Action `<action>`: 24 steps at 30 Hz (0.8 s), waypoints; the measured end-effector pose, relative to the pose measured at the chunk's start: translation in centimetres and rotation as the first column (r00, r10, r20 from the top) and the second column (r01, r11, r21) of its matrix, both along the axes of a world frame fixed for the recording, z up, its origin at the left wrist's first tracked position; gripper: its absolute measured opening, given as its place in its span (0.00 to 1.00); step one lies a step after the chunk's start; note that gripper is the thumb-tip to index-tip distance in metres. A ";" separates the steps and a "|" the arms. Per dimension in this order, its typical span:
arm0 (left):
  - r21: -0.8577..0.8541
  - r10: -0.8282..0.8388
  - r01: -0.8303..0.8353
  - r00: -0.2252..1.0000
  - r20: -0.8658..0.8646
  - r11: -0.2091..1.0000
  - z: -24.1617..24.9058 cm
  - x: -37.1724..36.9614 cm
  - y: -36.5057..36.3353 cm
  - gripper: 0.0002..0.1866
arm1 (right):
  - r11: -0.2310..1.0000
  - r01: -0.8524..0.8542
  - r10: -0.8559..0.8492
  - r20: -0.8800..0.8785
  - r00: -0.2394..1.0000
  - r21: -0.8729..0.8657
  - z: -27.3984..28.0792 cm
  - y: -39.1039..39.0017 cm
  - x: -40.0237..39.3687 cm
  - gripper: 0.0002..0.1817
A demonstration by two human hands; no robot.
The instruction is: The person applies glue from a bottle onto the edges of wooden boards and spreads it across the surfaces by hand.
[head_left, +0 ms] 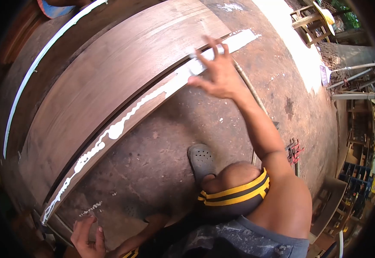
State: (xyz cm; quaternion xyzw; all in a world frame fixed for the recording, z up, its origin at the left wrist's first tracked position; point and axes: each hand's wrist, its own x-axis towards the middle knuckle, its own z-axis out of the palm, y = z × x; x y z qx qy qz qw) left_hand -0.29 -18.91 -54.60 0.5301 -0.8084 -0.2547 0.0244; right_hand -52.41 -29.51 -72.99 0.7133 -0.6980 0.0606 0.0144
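Note:
A long wooden board strip (138,112) stands edge-up, with white glue-like paste (117,129) along it. The paste forms a wavy bead at the lower left and a broad, smooth coat at the upper right. Over that coated stretch is my right hand (216,75), its fingers spread and partly blurred. White shows at a fingertip, right at the paste. My left hand (87,238) is near the strip's lower end, fingers curled loosely apart, holding nothing visible. Beyond a dark gap lies a wide brown wooden panel (123,64), alongside the strip.
Another board edge (35,64) with a white line runs at the far left. My shoe (201,158) rests on the stained concrete floor (153,148). Red-handled clamps or tools (295,151) lie to the right. A wooden stool (310,23) stands at the upper right, shelves (355,185) at lower right.

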 end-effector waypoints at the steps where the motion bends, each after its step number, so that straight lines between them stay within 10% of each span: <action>1: 0.006 0.015 -0.015 1.000 0.006 1.000 -0.1 0.7 0.2 0.13 | 0.996 0.082 -0.081 -0.024 0.996 0.032 0.3 0.6 -1.6 0.58; 8: 0.063 0.186 -0.183 0.982 -0.040 0.981 0.0 -0.6 0.3 0.18 | 0.936 -0.341 0.340 0.030 0.940 0.089 -2.2 0.9 8.5 0.58; 11: 0.032 0.057 -0.057 0.998 0.021 0.998 -0.1 -0.2 0.4 0.18 | 0.961 -0.270 0.265 0.089 0.960 0.053 -0.1 0.9 7.2 0.62; 14: -0.020 0.163 -0.162 0.986 0.045 0.987 0.1 1.6 2.2 0.19 | 0.996 -0.034 0.034 0.003 0.999 0.080 -0.4 2.2 0.7 0.64; 18: 0.118 0.437 -0.444 0.896 0.077 0.888 0.7 1.9 3.2 0.17 | 0.983 -0.159 0.163 -0.033 0.986 0.091 -2.0 2.3 4.8 0.58; 19: 0.081 0.384 -0.388 0.921 0.062 0.918 0.6 1.7 3.3 0.17 | 0.934 -0.133 0.171 -0.090 0.981 0.333 -0.5 1.9 9.0 0.57; 21: 0.031 0.325 -0.326 0.945 0.040 0.945 0.4 1.2 3.4 0.17 | 0.880 -0.475 0.471 0.131 0.872 -0.005 -3.3 2.3 14.1 0.57; 24: -0.002 0.277 -0.278 0.957 0.090 0.961 1.1 1.1 3.9 0.16 | 0.916 -0.401 0.388 0.194 0.901 0.030 -0.3 2.8 14.2 0.55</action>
